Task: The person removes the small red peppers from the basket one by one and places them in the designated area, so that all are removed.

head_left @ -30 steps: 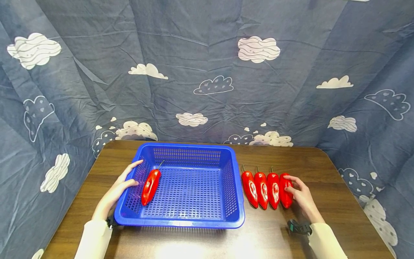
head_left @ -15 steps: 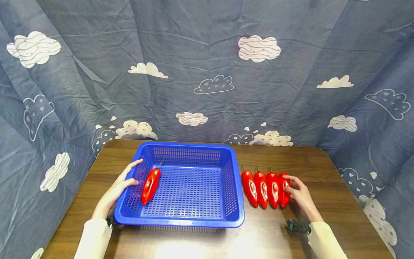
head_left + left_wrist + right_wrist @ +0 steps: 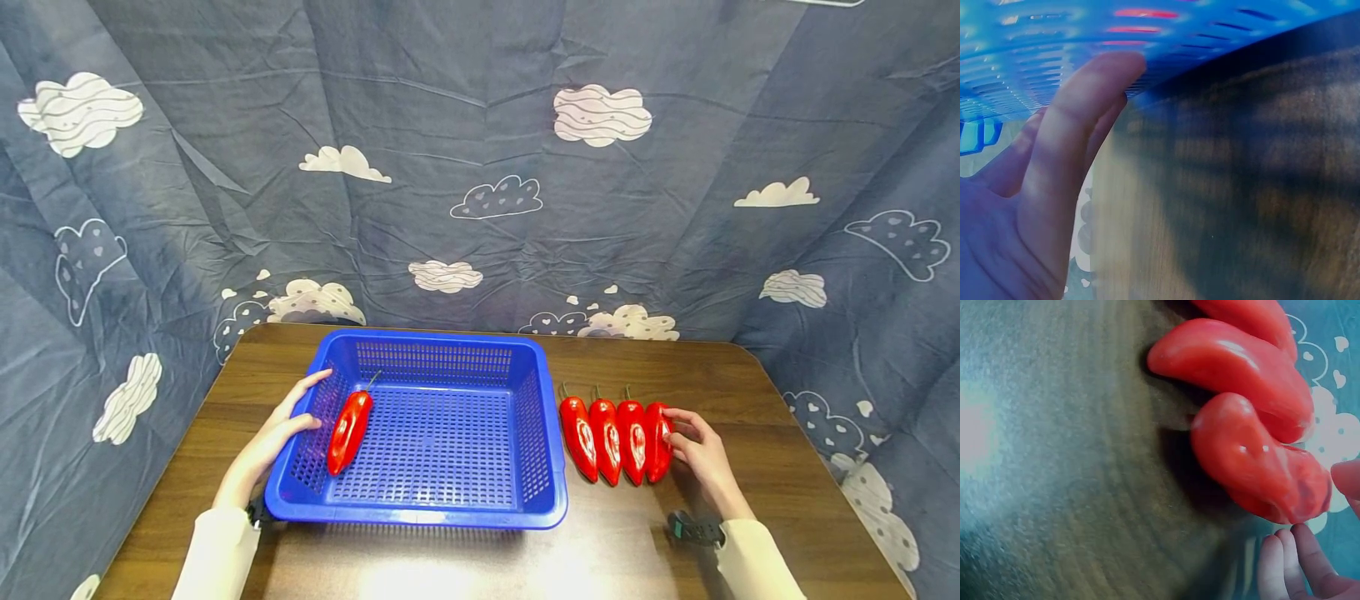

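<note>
Head view: the right hand (image 3: 697,454) sits on the wooden table (image 3: 750,392) at the right end of a row of four red peppers, its curled fingers and thumb closing round the outermost pepper (image 3: 658,442). That pepper leans against the third pepper (image 3: 634,440), with two more beside it toward the blue basket (image 3: 450,508). The left hand (image 3: 266,446) lies flat with straight fingers against the basket's left wall, and a fifth pepper (image 3: 348,431) lies inside the basket just past that wall. Part of the outermost pepper's right side is covered by the fingers. Against the frame from a second ago, the outermost pepper has tipped more onto its edge and looks narrower, pressed closer to its neighbour; the left hand and the basket have not moved.

Left wrist view: the left hand's fingers (image 3: 1079,144) are straight and together, the fingertip touching the lower edge of the basket wall (image 3: 1147,37) above the table (image 3: 1241,206). Red shows through the wall's slots, too blurred to make out. The rest of the hand is cut off at the frame edge.

Right wrist view: the outermost pepper (image 3: 1260,462) fills the right side, lifted slightly off the table (image 3: 1054,475) at its near end, with the third pepper (image 3: 1235,375) touching it behind. Only fingertips (image 3: 1297,562) show at the lower right, touching the pepper's end; a thumb tip is cut off at the right edge.
</note>
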{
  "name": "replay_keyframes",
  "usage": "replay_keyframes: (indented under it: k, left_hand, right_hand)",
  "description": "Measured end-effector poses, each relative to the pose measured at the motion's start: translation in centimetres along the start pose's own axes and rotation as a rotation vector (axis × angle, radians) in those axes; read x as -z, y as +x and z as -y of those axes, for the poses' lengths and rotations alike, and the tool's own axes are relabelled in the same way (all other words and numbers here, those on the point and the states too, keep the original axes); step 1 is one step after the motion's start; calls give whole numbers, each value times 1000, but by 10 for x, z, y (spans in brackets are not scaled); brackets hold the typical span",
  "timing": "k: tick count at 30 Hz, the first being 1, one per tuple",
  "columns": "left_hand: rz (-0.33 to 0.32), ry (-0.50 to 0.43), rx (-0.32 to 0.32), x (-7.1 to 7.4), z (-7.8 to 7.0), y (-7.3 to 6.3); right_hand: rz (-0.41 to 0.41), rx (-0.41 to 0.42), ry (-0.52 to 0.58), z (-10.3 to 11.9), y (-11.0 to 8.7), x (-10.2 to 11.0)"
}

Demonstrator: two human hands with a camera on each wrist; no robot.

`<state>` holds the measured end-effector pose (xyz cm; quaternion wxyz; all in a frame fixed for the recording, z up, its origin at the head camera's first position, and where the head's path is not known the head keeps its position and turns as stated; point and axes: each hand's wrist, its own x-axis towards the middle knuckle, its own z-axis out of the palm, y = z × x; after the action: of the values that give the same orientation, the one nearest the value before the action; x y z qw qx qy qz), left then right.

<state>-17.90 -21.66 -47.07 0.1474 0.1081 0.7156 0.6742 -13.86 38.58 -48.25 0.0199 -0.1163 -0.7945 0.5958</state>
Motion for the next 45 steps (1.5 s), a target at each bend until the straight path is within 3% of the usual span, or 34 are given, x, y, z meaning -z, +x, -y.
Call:
replay_keyframes:
  k: [6,14,19,28,45]
  left_hand:
    - [-10,16,-19,0,0,0]
    - [-2,-3,-9,-1,0,-1]
    - [9,-9,-17,-2,-2,-2]
    - [5,-11,-18,-2,-2,-2]
    - [20,-25,-30,-1,-1,-1]
  right_hand:
    - [-33,14,13,7,-1,4]
    - [-92,68,-76,14,-1,3]
    - [-100,87,-56,20,-1,-1]
    - [-49,107,43,33,-3,-12]
    - [29,89,44,53,-4,-33]
